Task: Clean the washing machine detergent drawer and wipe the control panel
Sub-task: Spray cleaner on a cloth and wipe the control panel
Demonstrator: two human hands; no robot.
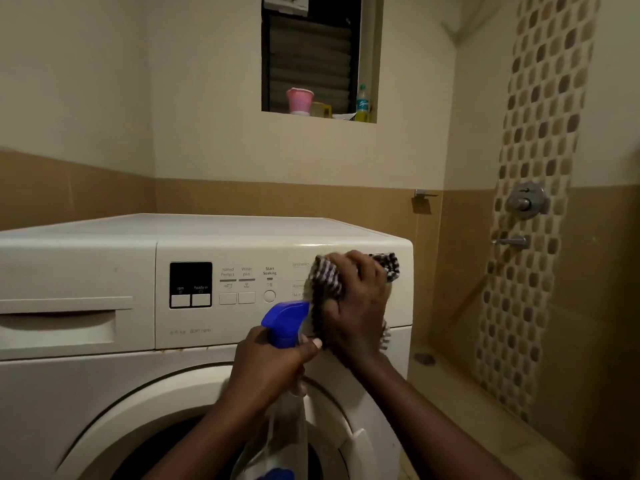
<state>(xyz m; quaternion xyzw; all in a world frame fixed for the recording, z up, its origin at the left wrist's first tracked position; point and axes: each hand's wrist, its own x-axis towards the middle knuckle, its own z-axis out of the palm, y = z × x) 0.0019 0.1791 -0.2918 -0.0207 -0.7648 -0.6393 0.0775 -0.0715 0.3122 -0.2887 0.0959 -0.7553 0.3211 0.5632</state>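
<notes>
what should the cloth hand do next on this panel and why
Probably sweep the striped cloth leftward: the right hand presses it on the control panel's right end, while the buttons and display lie uncovered to its left.

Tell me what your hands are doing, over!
Right hand pressing striped cloth on control panel. Left hand holding spray bottle. Detergent drawer shut. Nothing in the way.

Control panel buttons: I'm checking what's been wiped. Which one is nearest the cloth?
The round button under "Start Soaking"; it sits just left of the striped cloth, while the square buttons lie farther left.
</notes>
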